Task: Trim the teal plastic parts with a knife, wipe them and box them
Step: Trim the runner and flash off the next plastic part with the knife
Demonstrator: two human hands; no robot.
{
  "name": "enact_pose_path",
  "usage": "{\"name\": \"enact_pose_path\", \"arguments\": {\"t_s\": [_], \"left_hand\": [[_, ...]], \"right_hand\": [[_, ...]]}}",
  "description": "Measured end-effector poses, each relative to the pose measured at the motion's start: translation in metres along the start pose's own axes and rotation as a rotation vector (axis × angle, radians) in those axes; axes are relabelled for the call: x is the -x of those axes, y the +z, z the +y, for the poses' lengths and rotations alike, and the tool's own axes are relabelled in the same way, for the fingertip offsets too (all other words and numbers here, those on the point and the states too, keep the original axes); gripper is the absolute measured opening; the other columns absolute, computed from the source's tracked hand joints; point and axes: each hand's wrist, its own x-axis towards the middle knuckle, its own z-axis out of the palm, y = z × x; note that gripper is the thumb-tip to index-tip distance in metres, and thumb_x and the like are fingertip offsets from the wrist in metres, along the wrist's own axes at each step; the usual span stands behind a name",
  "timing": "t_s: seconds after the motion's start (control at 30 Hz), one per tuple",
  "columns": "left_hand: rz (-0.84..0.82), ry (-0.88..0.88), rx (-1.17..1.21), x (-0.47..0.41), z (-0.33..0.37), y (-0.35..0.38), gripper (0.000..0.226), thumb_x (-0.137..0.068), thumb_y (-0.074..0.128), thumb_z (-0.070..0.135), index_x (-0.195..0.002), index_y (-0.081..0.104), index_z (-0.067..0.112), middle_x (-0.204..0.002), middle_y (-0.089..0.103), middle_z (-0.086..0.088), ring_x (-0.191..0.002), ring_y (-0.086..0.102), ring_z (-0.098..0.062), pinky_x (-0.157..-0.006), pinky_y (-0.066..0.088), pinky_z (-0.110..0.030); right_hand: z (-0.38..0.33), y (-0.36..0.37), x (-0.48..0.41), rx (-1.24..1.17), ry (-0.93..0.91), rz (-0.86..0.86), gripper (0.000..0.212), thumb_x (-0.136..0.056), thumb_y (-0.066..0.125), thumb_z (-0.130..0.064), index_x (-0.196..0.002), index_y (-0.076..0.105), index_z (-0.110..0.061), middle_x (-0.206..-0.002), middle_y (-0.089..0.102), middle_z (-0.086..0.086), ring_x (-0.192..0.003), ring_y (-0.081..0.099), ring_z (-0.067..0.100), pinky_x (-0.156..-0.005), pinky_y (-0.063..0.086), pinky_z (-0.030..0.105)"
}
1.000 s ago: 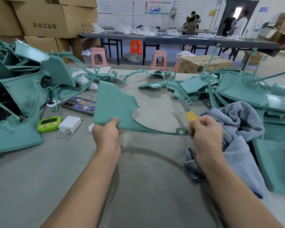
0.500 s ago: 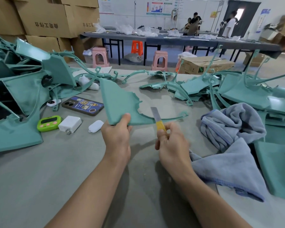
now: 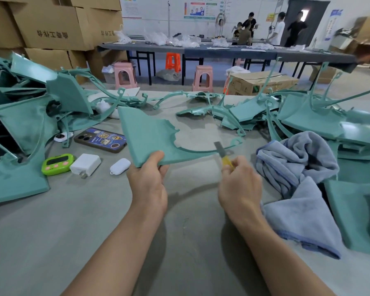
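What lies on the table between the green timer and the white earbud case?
A white charger lies between the timer and the case, plug prongs toward the viewer; the head view shows it.

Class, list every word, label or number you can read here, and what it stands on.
"工": clear within a mirrored row of Chinese characters on the cardboard boxes; the others uncertain.
Wall posters: too small.
Phone case stickers: too small.
Floor carton print: blurred.
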Motion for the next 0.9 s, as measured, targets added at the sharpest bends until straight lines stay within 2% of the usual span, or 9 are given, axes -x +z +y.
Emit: {"name": "enact_pose_path", "arguments": {"t_s": [0.07,0.17,0.27,0.33,0.53,0.63,0.73,0.83,0.9], "left_hand": [[-0.003,0.007,0.016,-0.003,0.002,-0.003,0.023,-0.087,0.061,-0.011,-0.097,0.068,0.009,-0.086,0.077,0.004,-0.079,0.075,-0.014,-0.064,0.059,-0.025],[-0.034,0.051,-0.067,-0.003,0.001,-0.002,0.025,-0.086,0.06,-0.011,-0.082,0.069,0.012,-0.075,0.073,0.005,-0.071,0.07,-0.012,-0.064,0.056,-0.023],[-0.033,0.072,-0.109,-0.001,-0.001,0.001,0.031,-0.084,0.062,-0.01,-0.068,0.066,0.016,-0.07,0.064,0.003,-0.073,0.062,-0.015,-0.065,0.055,-0.026],[-0.027,0.058,-0.084,-0.001,0.0,0.0,0.028,-0.084,0.061,-0.012,-0.073,0.068,0.013,-0.071,0.07,0.004,-0.069,0.069,-0.013,-0.063,0.057,-0.026],[0.066,-0.016,-0.02,-0.012,0.009,-0.009,0.025,-0.085,0.06,-0.013,-0.092,0.068,0.01,-0.097,0.076,-0.006,-0.089,0.073,-0.022,-0.079,0.063,-0.038],[0.115,-0.052,-0.035,-0.016,0.009,-0.011,0.026,-0.085,0.061,-0.013,-0.092,0.064,0.012,-0.102,0.075,-0.008,-0.09,0.074,-0.022,-0.067,0.063,-0.034],[0.071,-0.153,-0.087,-0.019,0.008,-0.011,0.025,-0.087,0.058,-0.013,-0.093,0.063,0.01,-0.096,0.073,-0.007,-0.077,0.073,-0.017,-0.054,0.059,-0.028],[-0.038,-0.278,-0.203,-0.016,0.003,-0.011,0.018,-0.09,0.057,-0.011,-0.098,0.065,0.003,-0.096,0.073,-0.011,-0.067,0.072,-0.016,-0.052,0.059,-0.027],[-0.085,-0.309,-0.296,-0.014,0.001,-0.012,0.013,-0.09,0.059,-0.009,-0.098,0.065,-0.001,-0.096,0.073,-0.016,-0.061,0.072,-0.017,-0.053,0.059,-0.027]], "right_hand": [[0.005,-0.012,-0.01,0.047,0.036,0.044,0.016,-0.104,0.046,-0.025,-0.093,0.053,-0.016,-0.079,0.06,0.007,-0.07,0.046,0.025,-0.063,0.029,0.038],[0.001,-0.016,-0.004,0.028,-0.095,0.052,0.017,-0.104,0.049,-0.024,-0.088,0.048,-0.018,-0.069,0.055,0.001,-0.06,0.044,0.015,-0.051,0.026,0.035],[-0.009,-0.005,0.015,-0.01,-0.306,-0.109,0.017,-0.103,0.049,-0.026,-0.086,0.045,-0.024,-0.064,0.051,-0.004,-0.059,0.049,0.016,-0.052,0.036,0.037],[-0.011,0.003,0.017,0.013,-0.344,-0.183,0.016,-0.103,0.047,-0.025,-0.087,0.044,-0.024,-0.066,0.052,-0.003,-0.062,0.051,0.019,-0.057,0.035,0.038],[0.011,-0.012,-0.013,0.087,-0.115,0.079,0.019,-0.102,0.05,-0.023,-0.084,0.043,-0.024,-0.067,0.053,0.003,-0.069,0.049,0.031,-0.059,0.027,0.038],[0.016,-0.018,-0.016,-0.195,-0.067,0.159,0.017,-0.094,0.055,-0.023,-0.079,0.049,-0.022,-0.062,0.057,-0.004,-0.063,0.053,0.017,-0.059,0.034,0.035],[0.013,-0.022,-0.02,-0.599,0.043,0.031,0.018,-0.093,0.065,-0.017,-0.076,0.063,-0.018,-0.07,0.063,-0.016,-0.066,0.056,-0.001,-0.065,0.044,0.021],[0.01,-0.025,-0.023,-1.115,0.217,-0.269,0.027,-0.095,0.065,-0.002,-0.071,0.062,-0.012,-0.086,0.067,0.004,-0.085,0.064,0.015,-0.086,0.059,0.033],[0.009,-0.027,-0.024,-1.234,0.266,-0.375,0.026,-0.097,0.062,-0.002,-0.073,0.059,-0.012,-0.097,0.073,0.008,-0.09,0.068,0.018,-0.088,0.06,0.037]]}}
